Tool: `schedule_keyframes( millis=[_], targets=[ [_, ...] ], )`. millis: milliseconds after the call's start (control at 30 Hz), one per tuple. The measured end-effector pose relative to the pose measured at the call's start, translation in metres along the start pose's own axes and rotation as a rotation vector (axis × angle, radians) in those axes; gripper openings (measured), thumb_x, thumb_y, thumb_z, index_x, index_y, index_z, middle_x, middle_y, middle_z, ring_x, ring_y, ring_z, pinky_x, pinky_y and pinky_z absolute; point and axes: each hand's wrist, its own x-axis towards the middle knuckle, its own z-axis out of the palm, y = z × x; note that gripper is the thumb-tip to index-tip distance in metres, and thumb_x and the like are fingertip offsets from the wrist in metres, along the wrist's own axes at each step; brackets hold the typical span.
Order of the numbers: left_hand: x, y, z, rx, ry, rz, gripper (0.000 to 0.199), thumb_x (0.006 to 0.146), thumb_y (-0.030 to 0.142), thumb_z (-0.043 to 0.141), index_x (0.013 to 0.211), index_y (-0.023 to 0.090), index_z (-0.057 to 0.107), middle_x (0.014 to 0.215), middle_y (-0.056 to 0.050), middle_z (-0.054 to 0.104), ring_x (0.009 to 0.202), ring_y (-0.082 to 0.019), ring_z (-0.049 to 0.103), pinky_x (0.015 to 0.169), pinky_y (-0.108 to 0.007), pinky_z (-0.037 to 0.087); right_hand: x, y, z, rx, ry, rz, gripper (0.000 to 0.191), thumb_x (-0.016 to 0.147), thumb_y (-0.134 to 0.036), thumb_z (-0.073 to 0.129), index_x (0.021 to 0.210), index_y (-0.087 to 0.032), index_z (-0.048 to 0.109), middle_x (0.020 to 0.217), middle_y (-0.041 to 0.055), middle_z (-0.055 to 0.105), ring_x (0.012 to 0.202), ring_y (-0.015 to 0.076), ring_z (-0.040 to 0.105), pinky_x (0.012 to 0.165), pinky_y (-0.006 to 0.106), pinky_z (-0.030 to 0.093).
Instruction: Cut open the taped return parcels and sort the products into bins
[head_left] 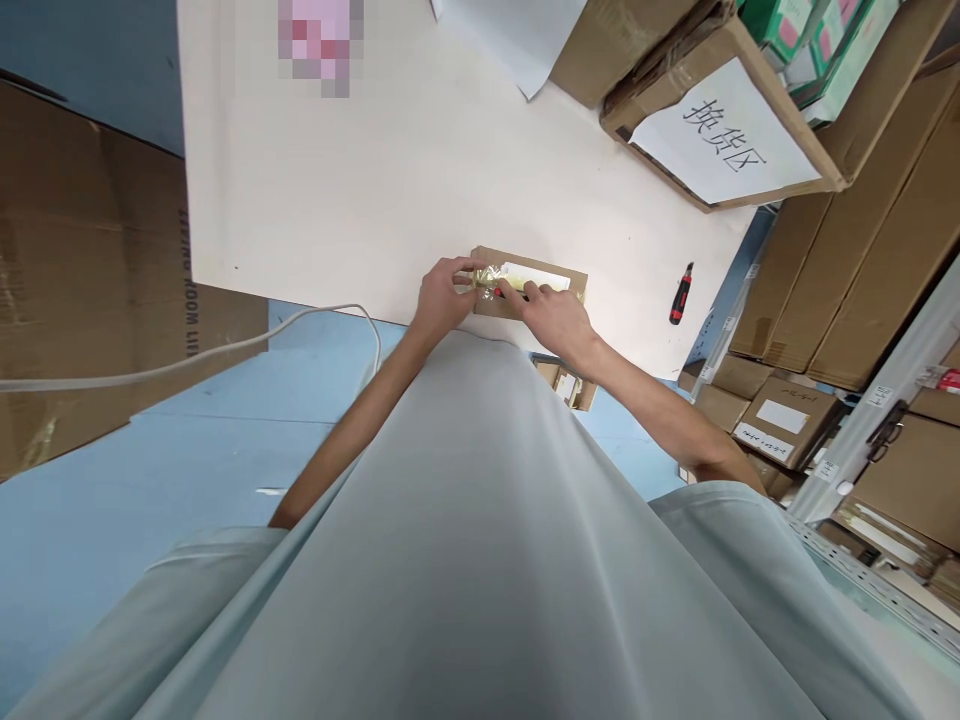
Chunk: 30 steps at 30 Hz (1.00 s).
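Observation:
A small brown cardboard box (487, 308) lies near the front edge of the white table. Clear shiny tape (489, 274) and a white label (536, 272) are on its top. My left hand (448, 295) grips the box's left end, fingers on the top and thumb lower down. My right hand (555, 318) rests over the front of the box, index finger pointing at the tape. Under its curled fingers shows a small red and black tool (497, 292), mostly hidden. Its kind is not clear.
A black and red utility knife (681, 293) lies on the table (337, 180) at right. Behind it stands an open carton (836, 172) with a handwritten sheet and green boxes inside. Paper (517, 40) lies at the back. A white cable (300, 315) hangs left; shelved cartons (855, 250) stand right.

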Motion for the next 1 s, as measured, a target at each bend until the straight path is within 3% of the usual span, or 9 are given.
schedule_keyframes(
  millis=[433,733,1000],
  targets=[
    [-0.001,0.004,0.002,0.018,0.023,-0.004,0.043,0.084,0.026,0.085,0.127,0.025,0.078,0.138,-0.009,0.074,0.117,-0.029,0.076,0.110,-0.049,0.065,0.012,0.002,0.007,-0.015,0.077,-0.047,0.060,0.113,-0.018,0.037,0.172,-0.015,0.041,0.126,0.0240,0.075,0.105,0.0336,0.077,0.087,0.044,0.057],
    [-0.006,0.012,0.006,0.053,0.075,-0.043,0.046,0.084,0.017,0.081,0.129,0.024,0.079,0.139,-0.009,0.074,0.118,-0.029,0.077,0.110,-0.046,0.065,0.001,-0.002,0.007,0.055,0.034,0.007,0.055,0.117,-0.024,0.036,0.170,-0.015,0.045,0.127,0.0254,0.074,0.109,0.0357,0.078,0.087,0.044,0.057],
    [-0.009,0.024,0.012,0.141,0.158,-0.102,0.047,0.080,0.014,0.077,0.125,0.025,0.081,0.137,-0.007,0.077,0.112,-0.027,0.079,0.098,-0.040,0.068,-0.046,0.057,0.031,-0.063,-0.088,0.136,0.055,0.113,-0.013,0.039,0.168,-0.011,0.044,0.131,0.0270,0.072,0.115,0.0338,0.075,0.083,0.036,0.052]
  ],
)
